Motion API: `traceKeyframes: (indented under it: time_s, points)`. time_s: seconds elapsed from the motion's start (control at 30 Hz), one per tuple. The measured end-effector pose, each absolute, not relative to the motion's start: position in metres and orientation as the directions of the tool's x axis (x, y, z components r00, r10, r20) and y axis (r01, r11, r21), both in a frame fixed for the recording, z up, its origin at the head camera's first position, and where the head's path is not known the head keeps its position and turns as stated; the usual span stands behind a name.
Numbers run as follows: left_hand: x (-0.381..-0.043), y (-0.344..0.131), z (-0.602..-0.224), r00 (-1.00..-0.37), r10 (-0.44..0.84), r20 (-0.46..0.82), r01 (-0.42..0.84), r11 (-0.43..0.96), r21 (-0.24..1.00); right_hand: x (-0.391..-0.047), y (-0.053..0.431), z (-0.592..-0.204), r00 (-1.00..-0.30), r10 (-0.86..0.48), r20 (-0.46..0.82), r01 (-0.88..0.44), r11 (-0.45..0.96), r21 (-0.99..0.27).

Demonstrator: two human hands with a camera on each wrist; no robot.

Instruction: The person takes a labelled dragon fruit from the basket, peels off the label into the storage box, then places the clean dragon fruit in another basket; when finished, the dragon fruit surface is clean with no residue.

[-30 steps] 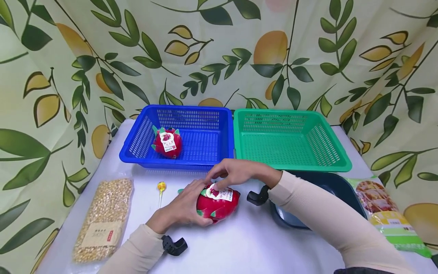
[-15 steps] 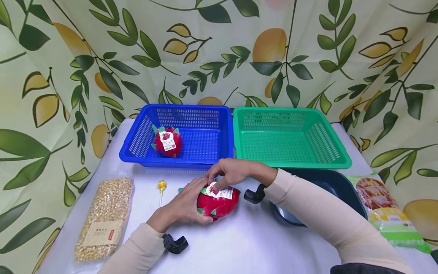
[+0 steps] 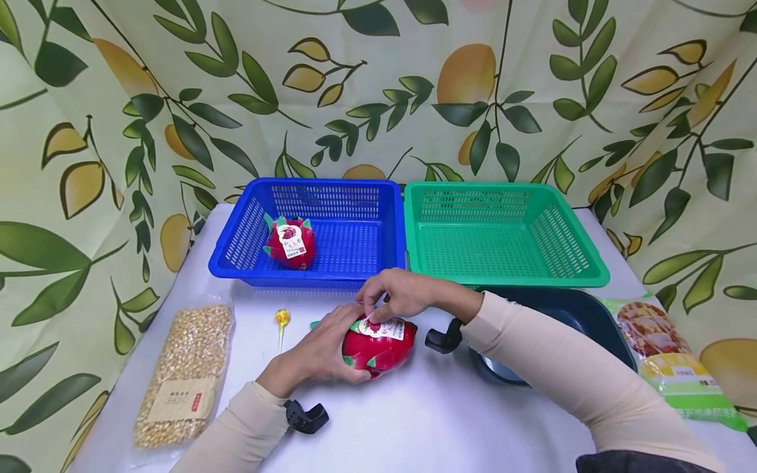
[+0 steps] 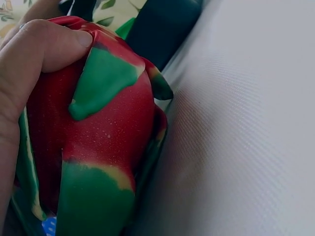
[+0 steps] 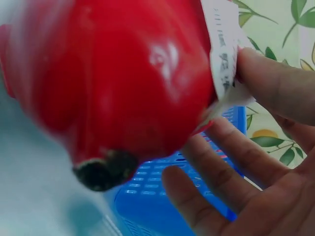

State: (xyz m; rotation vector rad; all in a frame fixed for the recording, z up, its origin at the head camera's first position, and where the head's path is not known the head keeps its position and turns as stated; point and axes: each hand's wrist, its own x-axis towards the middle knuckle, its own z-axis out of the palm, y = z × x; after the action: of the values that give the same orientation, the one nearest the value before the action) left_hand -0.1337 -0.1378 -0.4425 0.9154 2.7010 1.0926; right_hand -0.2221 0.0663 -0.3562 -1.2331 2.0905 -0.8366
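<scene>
In the head view my left hand [image 3: 328, 348] grips a red dragon fruit [image 3: 384, 355] with green scales, lying on its side low over the white table. Its thumb curls along the near side, while its fingers reach over the top. A white label [image 3: 387, 328] with a red fruit picture covers the upper side. My right hand [image 3: 402, 293] comes from the right and pinches at the label with thumb and index finger. Up close in the right wrist view, the thumb lies on the label [image 5: 221, 44], whose edge stands off the skin. The other fingers are loosely bent beside the fruit.
A blue basket [image 3: 266, 270] at the back holds another labelled dragon fruit [image 3: 292, 243]. Beside it stands a green basket [image 3: 508, 282]. A dark basin [image 3: 591, 315] and a food packet [image 3: 674, 355] lie right. Left are a lollipop [image 3: 282, 318] and a bag of corn kernels [image 3: 189, 355].
Both hands stay on the dragon fruit in nearly the same pose. The right thumb and index finger shift slightly at the label; the camera view drifts a little.
</scene>
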Motion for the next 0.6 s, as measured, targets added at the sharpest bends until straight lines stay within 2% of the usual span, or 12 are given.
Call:
traceKeyframes:
  time_s: [0.13,0.3,0.4,0.53,0.6]
  points:
    - [-0.134,-0.138,-0.440,-0.816,0.562,0.133,0.497,0.565,0.658,-0.223,0.073,-0.355,-0.412,-0.907,-0.083,-0.526,0.311,-0.792]
    - [-0.133,-0.137,-0.440,-0.826,0.550,0.124,0.489,0.589,0.643,-0.225,0.086,-0.354,-0.377,-0.926,-0.020,-0.474,0.211,-0.855]
    - [-0.132,-0.137,-0.441,-0.825,0.551,0.125,0.495,0.598,0.630,-0.227,0.093,-0.353,-0.369,-0.928,0.040,-0.392,0.116,-0.912]
    - [-0.132,-0.137,-0.440,-0.830,0.544,0.124,0.490,0.606,0.626,-0.233,0.101,-0.330,-0.397,-0.899,0.185,-0.286,-0.070,-0.955]
    - [-0.131,-0.136,-0.441,-0.838,0.533,0.116,0.477,0.615,0.628,-0.236,0.105,-0.313,-0.394,-0.895,0.210,-0.261,-0.110,-0.959]
